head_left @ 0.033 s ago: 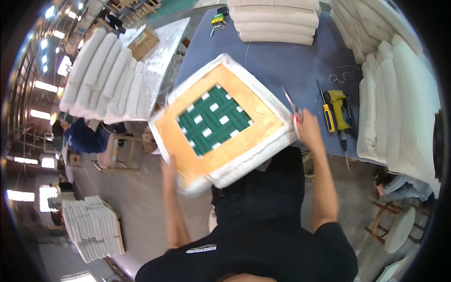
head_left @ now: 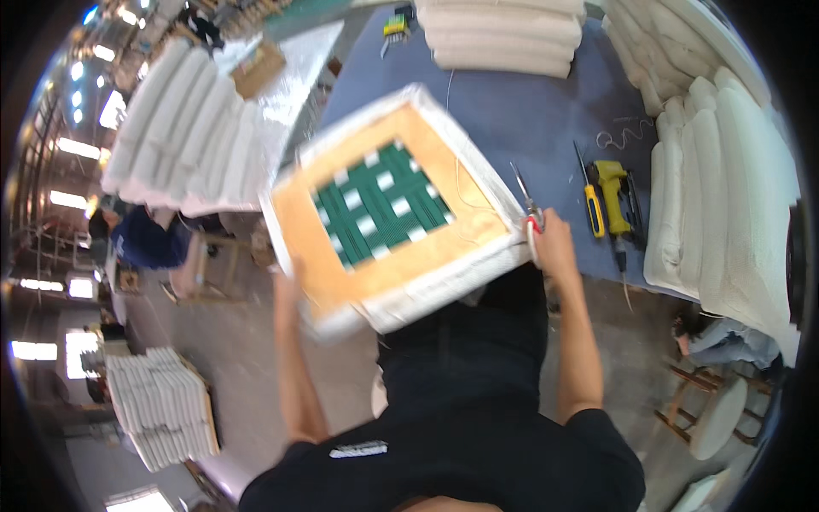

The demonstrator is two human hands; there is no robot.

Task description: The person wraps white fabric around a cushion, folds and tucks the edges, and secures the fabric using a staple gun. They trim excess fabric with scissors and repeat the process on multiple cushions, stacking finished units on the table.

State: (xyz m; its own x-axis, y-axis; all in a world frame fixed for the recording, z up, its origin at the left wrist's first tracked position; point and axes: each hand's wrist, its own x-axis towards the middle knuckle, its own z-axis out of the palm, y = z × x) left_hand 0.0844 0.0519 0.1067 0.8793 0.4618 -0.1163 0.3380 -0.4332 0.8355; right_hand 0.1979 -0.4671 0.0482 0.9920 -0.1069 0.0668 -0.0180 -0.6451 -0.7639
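While the left hand point(head_left: 287, 283) is gripping the lower-left edge of a white-rimmed seat panel point(head_left: 397, 215), the right hand point(head_left: 554, 243) is holding red-handled scissors point(head_left: 531, 209) beside its right corner; whether those fingers are also pinching the corner, I cannot tell. Slanting before the person's body, the panel is showing green woven webbing point(head_left: 371, 226) and overlapping the blue worktop point(head_left: 503, 111). Farther right, a yellow-handled screwdriver point(head_left: 594, 212) is lying beside a yellow-green tool point(head_left: 611, 194); beyond, pale cushions point(head_left: 503, 38) are resting in a stack.
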